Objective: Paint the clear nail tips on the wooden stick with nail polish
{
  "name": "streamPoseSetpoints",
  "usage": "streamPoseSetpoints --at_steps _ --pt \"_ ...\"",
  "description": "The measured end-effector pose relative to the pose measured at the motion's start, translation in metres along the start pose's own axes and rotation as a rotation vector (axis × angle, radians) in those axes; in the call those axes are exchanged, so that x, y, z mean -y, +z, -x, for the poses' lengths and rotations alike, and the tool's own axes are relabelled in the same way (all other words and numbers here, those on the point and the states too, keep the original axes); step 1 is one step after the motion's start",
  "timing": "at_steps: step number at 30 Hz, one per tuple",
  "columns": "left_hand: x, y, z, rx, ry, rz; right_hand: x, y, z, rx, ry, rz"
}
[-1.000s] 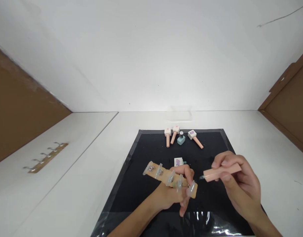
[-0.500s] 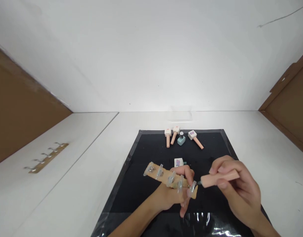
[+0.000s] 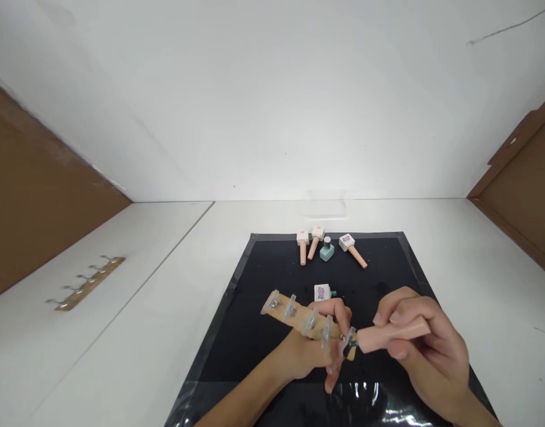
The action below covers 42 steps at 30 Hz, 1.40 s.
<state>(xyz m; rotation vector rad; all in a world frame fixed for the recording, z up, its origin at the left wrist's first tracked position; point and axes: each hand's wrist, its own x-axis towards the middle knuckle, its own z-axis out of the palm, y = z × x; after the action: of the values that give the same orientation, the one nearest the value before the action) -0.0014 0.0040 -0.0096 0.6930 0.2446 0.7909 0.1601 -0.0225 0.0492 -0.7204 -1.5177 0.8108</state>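
Note:
My left hand grips a tan wooden strip that carries several clear false nail tips, holding it above the black mat. My right hand pinches a peach-coloured polish brush handle, and its dark brush tip touches the rightmost nail tip. An open square polish bottle lies on the mat just behind the strip.
At the mat's far edge lie three peach-handled polish bottles and a small teal bottle. A second wooden strip with clear tips rests on the white table at the left. Brown panels stand at both sides.
My right hand has moved left and down, bringing the brush from free air onto the rightmost nail tip. The left hand and strip have stayed almost still.

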Motion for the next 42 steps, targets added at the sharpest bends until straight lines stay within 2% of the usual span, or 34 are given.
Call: streamPoseSetpoints --at_steps 6,11,15,20,24,29,33,35,39,42 --pt "-0.0006 0.0006 0.0018 0.006 -0.018 0.016 0.0005 -0.0017 0.0011 0.015 -0.017 0.016" --pt "0.0003 0.0000 0.0019 0.019 0.000 -0.001 0.0017 -0.0022 0.0006 -0.030 -0.032 0.029" --pt "0.0002 0.0001 0.0013 -0.002 -0.017 -0.014 0.0021 -0.0020 -0.0008 0.043 -0.051 0.044" --pt "-0.0003 0.0003 0.0011 0.017 -0.002 -0.011 0.0013 -0.0038 -0.0001 0.012 -0.057 0.039" --pt "-0.0004 -0.0008 0.0010 0.027 -0.020 0.002 0.0019 -0.0034 -0.0012 0.097 -0.090 0.030" --pt "0.0014 -0.0037 0.0020 0.042 -0.013 0.011 0.0043 -0.0021 -0.0029 0.012 -0.096 0.065" --pt "0.0027 -0.0051 0.0028 0.049 -0.023 -0.016 0.0033 -0.0023 -0.0024 0.095 -0.108 0.039" --pt "0.0027 -0.0052 0.0034 0.058 -0.023 -0.016 0.0016 -0.0032 -0.0013 0.064 -0.084 0.063" --pt "-0.0001 -0.0032 0.0044 0.073 -0.016 0.003 0.0000 -0.0031 0.0007 -0.077 -0.043 0.057" --pt "-0.0046 -0.0002 0.0046 0.048 -0.047 -0.058 0.0010 -0.0013 0.0018 0.017 -0.054 0.003"
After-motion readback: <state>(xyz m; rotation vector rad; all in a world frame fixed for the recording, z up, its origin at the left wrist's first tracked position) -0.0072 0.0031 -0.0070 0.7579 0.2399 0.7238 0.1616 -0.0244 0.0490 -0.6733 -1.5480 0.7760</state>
